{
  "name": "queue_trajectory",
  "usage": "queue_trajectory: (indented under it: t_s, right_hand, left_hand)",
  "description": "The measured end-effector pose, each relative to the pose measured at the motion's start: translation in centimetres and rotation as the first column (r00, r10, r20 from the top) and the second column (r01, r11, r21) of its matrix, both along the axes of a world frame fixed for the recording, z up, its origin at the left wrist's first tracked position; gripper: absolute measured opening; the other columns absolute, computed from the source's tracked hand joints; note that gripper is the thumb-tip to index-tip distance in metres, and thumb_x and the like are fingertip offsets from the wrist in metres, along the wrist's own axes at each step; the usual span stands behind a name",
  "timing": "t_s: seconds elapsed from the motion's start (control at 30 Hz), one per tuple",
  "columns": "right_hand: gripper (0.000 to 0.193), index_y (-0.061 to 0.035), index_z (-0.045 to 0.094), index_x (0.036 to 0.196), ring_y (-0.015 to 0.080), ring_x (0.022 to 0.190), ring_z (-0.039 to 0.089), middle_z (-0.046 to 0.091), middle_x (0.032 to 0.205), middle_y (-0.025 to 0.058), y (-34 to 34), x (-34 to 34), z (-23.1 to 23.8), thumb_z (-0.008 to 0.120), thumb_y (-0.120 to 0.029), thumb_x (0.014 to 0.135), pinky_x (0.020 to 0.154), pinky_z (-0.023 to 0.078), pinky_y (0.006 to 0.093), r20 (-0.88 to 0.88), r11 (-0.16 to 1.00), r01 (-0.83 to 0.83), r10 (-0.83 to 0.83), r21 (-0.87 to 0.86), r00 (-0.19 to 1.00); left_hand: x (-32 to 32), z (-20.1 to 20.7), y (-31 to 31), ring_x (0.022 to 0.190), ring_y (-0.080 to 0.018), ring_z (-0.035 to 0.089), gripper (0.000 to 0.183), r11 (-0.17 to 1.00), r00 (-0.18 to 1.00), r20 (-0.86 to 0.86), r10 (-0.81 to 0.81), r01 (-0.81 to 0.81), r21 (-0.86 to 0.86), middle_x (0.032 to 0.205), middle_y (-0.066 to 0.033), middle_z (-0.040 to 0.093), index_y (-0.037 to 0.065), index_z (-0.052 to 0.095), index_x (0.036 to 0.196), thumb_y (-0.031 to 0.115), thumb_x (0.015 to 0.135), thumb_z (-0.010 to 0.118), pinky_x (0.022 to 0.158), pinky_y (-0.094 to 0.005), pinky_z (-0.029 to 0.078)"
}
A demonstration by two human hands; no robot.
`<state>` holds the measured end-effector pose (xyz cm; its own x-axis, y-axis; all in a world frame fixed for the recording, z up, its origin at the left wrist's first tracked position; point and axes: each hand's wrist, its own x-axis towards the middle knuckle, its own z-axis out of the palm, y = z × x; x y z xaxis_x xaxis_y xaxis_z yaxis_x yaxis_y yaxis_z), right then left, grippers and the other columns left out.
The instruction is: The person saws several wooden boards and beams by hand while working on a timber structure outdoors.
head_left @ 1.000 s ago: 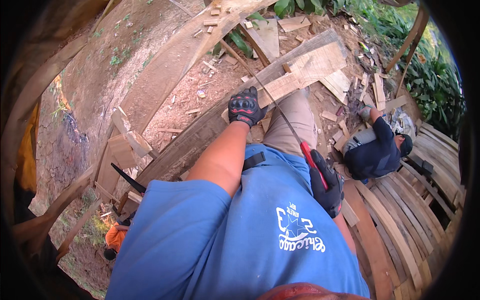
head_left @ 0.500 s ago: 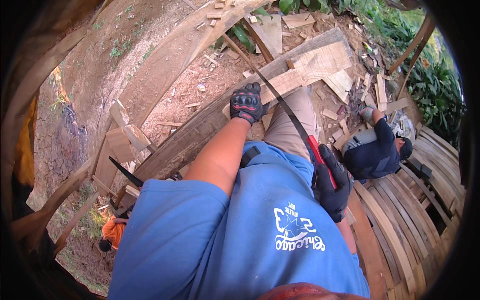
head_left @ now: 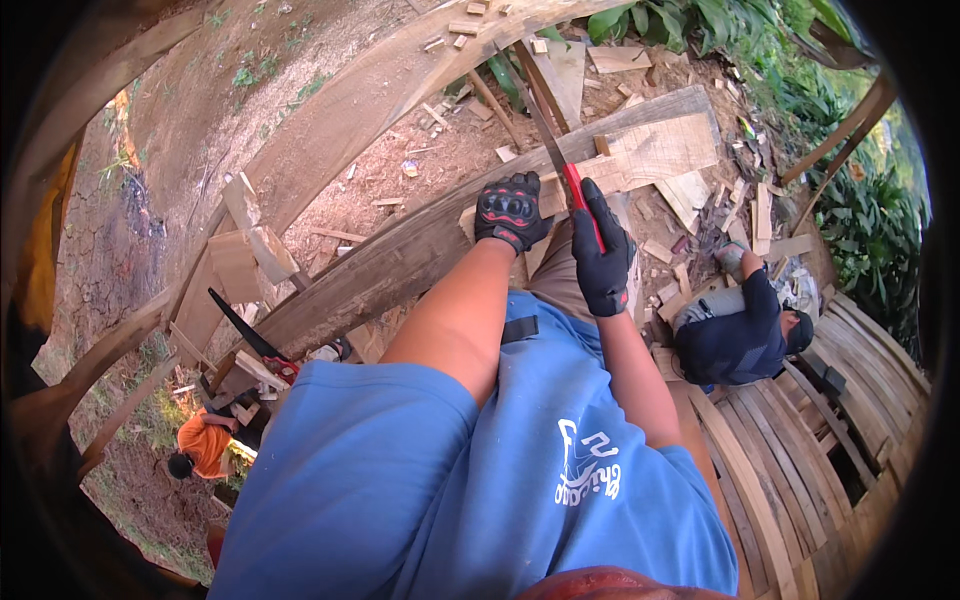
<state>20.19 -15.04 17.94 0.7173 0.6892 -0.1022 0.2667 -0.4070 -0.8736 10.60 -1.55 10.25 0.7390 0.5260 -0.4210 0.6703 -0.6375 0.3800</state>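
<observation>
My left hand (head_left: pixel 512 208), in a black glove with red trim, is closed over a pale wooden board (head_left: pixel 655 152) and holds it down. The board lies along a long weathered grey beam (head_left: pixel 400 255). A pruning-type handsaw (head_left: pixel 574 182) with a red handle is gripped in my gloved right hand (head_left: pixel 605 255). Its long dark blade points away from me and crosses the board just right of my left hand. Whether the teeth touch the wood I cannot tell. My leg in tan trousers is beside the board, under my hands.
A second saw with a dark blade (head_left: pixel 245 325) shows at left. One person in a dark shirt (head_left: pixel 735 335) crouches at right; another in orange (head_left: pixel 205 445) is at lower left. Stacked planks (head_left: pixel 790 450) fill the lower right. Wood offcuts (head_left: pixel 685 195) and sawdust litter the ground.
My right hand has brought the saw forward and left, from beside my hip to the board near my left hand. The left hand stays on the board.
</observation>
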Motion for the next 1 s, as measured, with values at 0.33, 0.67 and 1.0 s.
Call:
queue_trajectory:
  t_s: [0.33, 0.67, 1.0]
  right_hand:
    - [0.04, -0.0024, 0.07, 0.145, 0.0347, 0.125, 0.075, 0.075, 0.135, 0.023, -1.2, -0.7, 1.1, 0.066, -0.012, 0.106, 0.104, 0.057, 0.0412, -0.123, 0.997, 0.003, -0.013, -0.079, 0.992]
    - [0.041, -0.0069, 0.07, 0.146, 0.0381, 0.122, 0.075, 0.076, 0.128, 0.027, -1.7, -0.4, 2.4, 0.067, -0.012, 0.105, 0.101, 0.059, 0.0429, 0.016, 0.993, -0.101, 0.102, -0.055, 0.995]
    - [0.042, -0.008, 0.067, 0.149, 0.036, 0.133, 0.07, 0.071, 0.144, 0.0218, -5.7, -2.2, 7.7, 0.066, -0.012, 0.107, 0.11, 0.055, 0.0445, -0.09, 0.985, -0.062, 0.048, -0.16, 0.995]
  left_hand:
    - [0.1, 0.4, 0.4, 0.107, -0.0353, 0.077, 0.069, 1.0, 1.0, -0.021, 0.002, -0.002, -0.006, 0.119, -0.0167, 0.076, 0.007, 0.066, 0.13, 0.058, 0.086, 0.078, 0.094, -0.0489, 0.058]
    - [0.1, -0.1, 0.2, 0.113, -0.0346, 0.075, 0.072, 1.0, 0.998, -0.068, 0.014, -0.016, -0.025, 0.124, -0.0168, 0.075, 0.008, 0.063, 0.135, 0.061, 0.087, 0.077, 0.098, -0.0481, 0.057]
    - [0.5, 1.0, 0.4, 0.118, -0.0348, 0.074, 0.072, 0.997, 0.991, -0.131, 0.025, -0.034, -0.064, 0.129, -0.0166, 0.075, 0.01, 0.064, 0.135, 0.063, 0.088, 0.077, 0.102, -0.0489, 0.055]
